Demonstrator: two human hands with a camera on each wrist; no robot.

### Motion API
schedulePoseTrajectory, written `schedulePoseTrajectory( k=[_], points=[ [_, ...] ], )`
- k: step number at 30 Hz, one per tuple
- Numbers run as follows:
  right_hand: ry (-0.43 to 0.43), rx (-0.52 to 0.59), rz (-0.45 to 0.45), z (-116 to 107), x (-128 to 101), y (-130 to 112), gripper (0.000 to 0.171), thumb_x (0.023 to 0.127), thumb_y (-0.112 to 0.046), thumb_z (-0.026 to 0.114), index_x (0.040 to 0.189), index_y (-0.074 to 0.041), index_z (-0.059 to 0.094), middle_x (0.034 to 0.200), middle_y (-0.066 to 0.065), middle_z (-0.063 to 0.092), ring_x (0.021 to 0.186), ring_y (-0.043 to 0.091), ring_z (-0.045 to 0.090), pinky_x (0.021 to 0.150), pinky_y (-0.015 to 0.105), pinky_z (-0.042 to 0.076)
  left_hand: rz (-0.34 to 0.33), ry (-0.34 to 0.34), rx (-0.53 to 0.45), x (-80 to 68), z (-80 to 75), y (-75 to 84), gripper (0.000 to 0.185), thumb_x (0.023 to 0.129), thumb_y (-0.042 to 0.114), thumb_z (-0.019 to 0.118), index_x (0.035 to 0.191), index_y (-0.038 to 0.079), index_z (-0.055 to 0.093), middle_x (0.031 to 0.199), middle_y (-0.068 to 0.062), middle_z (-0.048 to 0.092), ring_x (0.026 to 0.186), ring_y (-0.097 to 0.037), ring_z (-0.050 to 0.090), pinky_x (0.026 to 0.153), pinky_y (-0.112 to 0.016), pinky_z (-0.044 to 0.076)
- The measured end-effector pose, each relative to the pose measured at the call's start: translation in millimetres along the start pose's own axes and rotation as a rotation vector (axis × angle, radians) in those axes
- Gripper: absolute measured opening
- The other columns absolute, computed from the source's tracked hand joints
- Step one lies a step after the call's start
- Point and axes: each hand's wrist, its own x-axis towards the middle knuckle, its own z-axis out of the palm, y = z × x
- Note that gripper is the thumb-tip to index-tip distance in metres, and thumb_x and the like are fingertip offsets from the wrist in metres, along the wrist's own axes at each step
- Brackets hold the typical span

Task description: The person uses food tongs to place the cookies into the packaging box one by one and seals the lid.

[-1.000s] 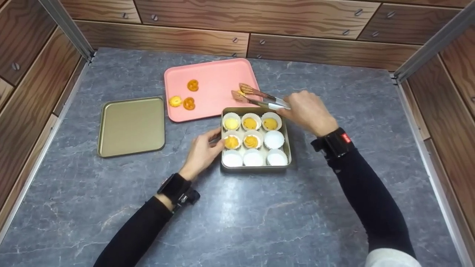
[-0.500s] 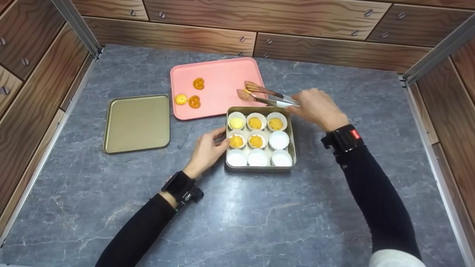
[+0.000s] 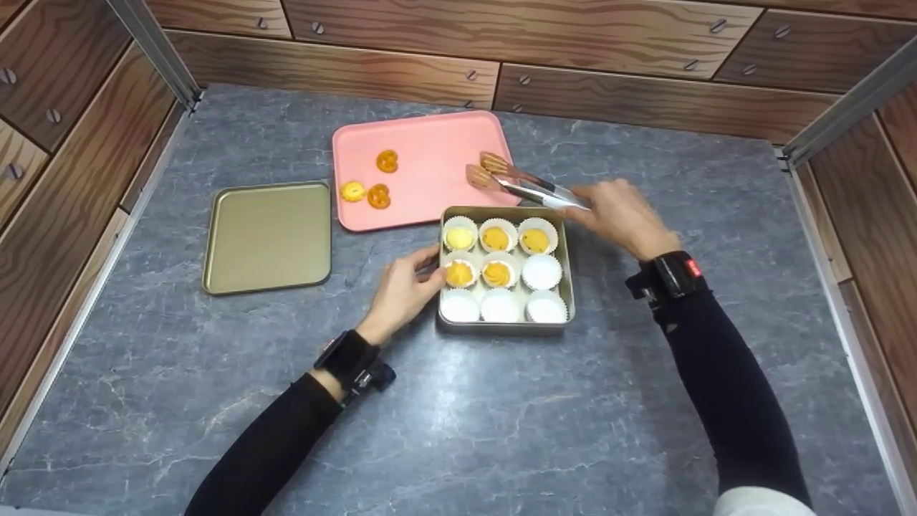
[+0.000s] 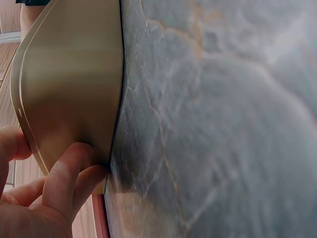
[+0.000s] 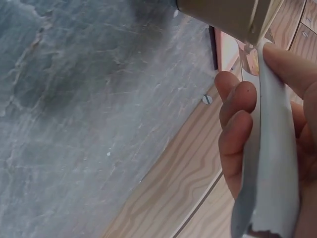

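Tongs (image 3: 526,185) are held in my right hand (image 3: 622,216); the grip is closed round the handle end, with thumb and fingers (image 5: 237,130) curled about the pale metal, as the right wrist view confirms. The tongs extend from that hand toward the upper left, and their two scalloped tips stand apart over the right edge of the pink tray (image 3: 423,143). No biscuit can be seen between the tips.

My left hand (image 3: 402,292) rests against the left wall of the gold tin (image 3: 571,276). The left wrist view shows the fingertips (image 4: 69,163) pressed to the tin's side where it meets the surface (image 3: 458,430), with the thumb at the rim; the fingers are bent round the corner and hold the tin.

The tin stands on the grey marbled surface just below the pink tray, near its lower right corner. It contains nine white paper cups (image 3: 542,271) in three rows. The three cups of the far row and the left and middle cups of the middle row each hold a yellow biscuit (image 3: 496,238). The right cup of the middle row and all three of the near row hold nothing.

Three loose biscuits (image 3: 378,196) lie on the left part of the pink tray. The gold lid (image 3: 269,236) lies flat on the surface, left of the tray and well apart from the tin.
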Motion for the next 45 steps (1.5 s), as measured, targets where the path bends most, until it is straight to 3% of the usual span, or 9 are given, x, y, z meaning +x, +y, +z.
schedulePoseTrajectory(
  k=[14,23,31,37,45],
  points=[
    [0.132,0.009,-0.061,-11.8,-31.4,-2.0,0.029,0.1,-0.03,0.071,0.116,-0.006,0.075,0.067,0.004,0.056,0.054,0.017,0.044,0.047,0.031,0.036,0.022,0.007,0.009,-1.4,0.0,-0.7,0.052,0.097,0.011,0.067,0.146,-0.001,0.054,0.142,-0.022,0.06,0.117,-0.032,0.069,0.096,-0.031,0.059],
    [0.183,-0.008,-0.116,-23.7,-76.9,-4.1,0.038,0.1,-0.029,0.07,0.13,-0.006,0.07,0.071,0.003,0.064,0.052,0.014,0.045,0.044,0.029,0.037,0.013,-0.003,0.008,-1.1,0.1,-1.3,0.052,0.098,0.011,0.066,0.147,0.0,0.053,0.145,-0.02,0.058,0.122,-0.031,0.066,0.099,-0.03,0.058],
    [0.224,-0.035,-0.169,-28.2,-119.2,-3.0,0.029,0.096,-0.025,0.076,0.117,-0.005,0.074,0.07,0.0,0.063,0.053,0.01,0.042,0.044,0.027,0.035,0.017,-0.001,0.014,-0.5,-0.6,-0.6,0.052,0.098,0.01,0.066,0.147,-0.001,0.053,0.146,-0.02,0.058,0.123,-0.029,0.065,0.099,-0.029,0.058],
    [0.225,-0.052,-0.179,-30.0,-145.4,0.2,0.035,0.095,-0.021,0.077,0.124,-0.002,0.072,0.075,0.003,0.068,0.051,0.008,0.042,0.043,0.024,0.038,0.007,-0.001,0.012,-0.1,0.0,0.0,0.053,0.098,0.011,0.066,0.147,-0.001,0.052,0.144,-0.021,0.059,0.119,-0.03,0.068,0.097,-0.029,0.059],
    [0.21,-0.098,-0.177,-32.0,-172.1,1.2,0.036,0.093,-0.02,0.078,0.124,-0.003,0.073,0.086,0.008,0.074,0.058,0.012,0.05,0.051,0.031,0.046,0.043,0.004,0.01,-2.2,-0.4,-0.7,0.051,0.098,0.011,0.065,0.146,-0.003,0.053,0.143,-0.023,0.059,0.118,-0.033,0.068,0.096,-0.029,0.059]
  ],
)
